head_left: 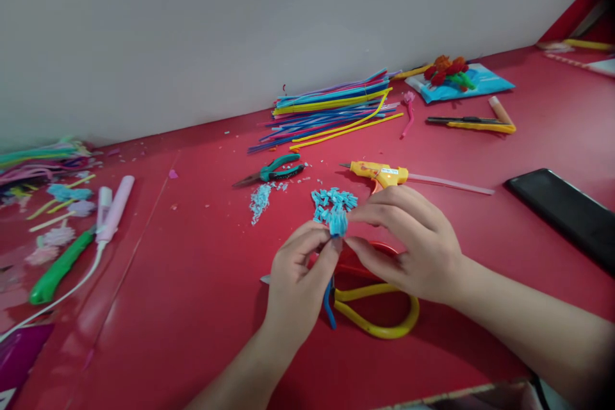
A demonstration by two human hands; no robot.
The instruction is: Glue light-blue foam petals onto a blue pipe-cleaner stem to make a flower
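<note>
My left hand (305, 272) is closed, thumb and fingers pinching a light-blue fluffy pipe-cleaner flower (338, 223). A darker blue stem (329, 307) hangs below the pinch. My right hand (408, 240) is beside the flower, thumb and index finger apart, fingertips close to its right edge; whether they touch it I cannot tell. Just beyond is a pile of short light-blue pieces (331, 198). Under my hands lie scissors with yellow and red handles (377, 327), partly hidden. A yellow glue gun (377, 173) with a clear glue stick lies behind my right hand.
Teal-handled pliers (281, 168) lie near blue fluff (260, 202). Farther back are bundled pipe cleaners (331, 106), a utility knife (475, 123) and a blue packet (490, 82) bearing red flowers. A black phone (567, 211) is right; a green-handled tool (62, 269) and corded pink device (118, 208) are left.
</note>
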